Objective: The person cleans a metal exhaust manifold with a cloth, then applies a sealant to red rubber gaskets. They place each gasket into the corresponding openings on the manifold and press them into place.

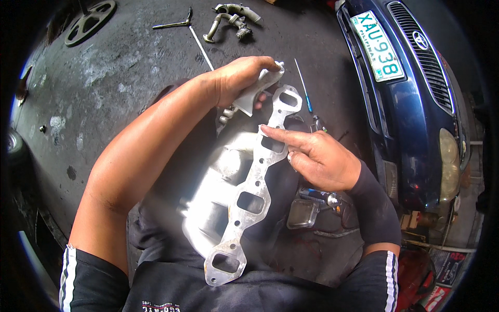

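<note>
I see a silvery metal manifold (221,179) over the person's lap, its rounded, bulging runners bright with glare. Its long, scalloped flange (264,171) is flat and dull grey, pierced by four rounded-rectangular ports and small round bolt holes. It slants from between the two hands down toward the body. The left hand (239,80), at the far end, is wrapped around a smooth, pale piece (257,93); I can't tell whether that belongs to the casting. The right hand (327,158) is half curled on the flange's right side, index finger stretched across beside the second port from the far end; I can't tell whether its bent fingers hold anything. Beyond the left hand, curved metal pipes (228,23) lie on the scuffed, dark floor (114,104). A slim, blue-handled screwdriver (307,101) lies beyond the right hand, and a shiny shallow tray (301,214) sits nearer the body from it.
</note>
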`<state>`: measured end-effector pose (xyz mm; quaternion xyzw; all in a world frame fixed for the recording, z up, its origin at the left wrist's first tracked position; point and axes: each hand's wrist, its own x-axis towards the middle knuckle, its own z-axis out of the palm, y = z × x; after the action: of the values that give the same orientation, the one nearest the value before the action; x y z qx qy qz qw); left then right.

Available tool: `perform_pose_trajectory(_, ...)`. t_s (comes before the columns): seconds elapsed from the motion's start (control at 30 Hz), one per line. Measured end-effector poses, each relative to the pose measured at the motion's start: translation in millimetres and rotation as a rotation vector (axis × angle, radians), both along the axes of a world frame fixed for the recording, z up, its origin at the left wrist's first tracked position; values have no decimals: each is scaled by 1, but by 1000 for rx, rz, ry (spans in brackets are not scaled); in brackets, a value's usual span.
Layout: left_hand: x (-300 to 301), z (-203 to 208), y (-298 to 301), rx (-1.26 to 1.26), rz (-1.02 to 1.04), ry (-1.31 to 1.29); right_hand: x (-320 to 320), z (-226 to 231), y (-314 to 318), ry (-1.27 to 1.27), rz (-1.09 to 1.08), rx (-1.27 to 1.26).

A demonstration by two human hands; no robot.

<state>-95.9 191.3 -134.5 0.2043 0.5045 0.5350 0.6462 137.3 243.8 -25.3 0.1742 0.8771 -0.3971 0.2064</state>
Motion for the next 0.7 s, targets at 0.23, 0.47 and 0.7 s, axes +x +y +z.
perform_pose_trajectory(0.23, -4, -6, 1, 42, -25, -42, 0, 8, -12, 21, 135, 95)
perform_pose_trajectory(0.47, -5, -9, 3, 60, -26, -73, 2, 18, -15, -13, 195, 78)
perform_pose_trajectory(0.7, -1, -7, 1, 47, -7, -21, 2, 10, -1, 183, 205, 239)
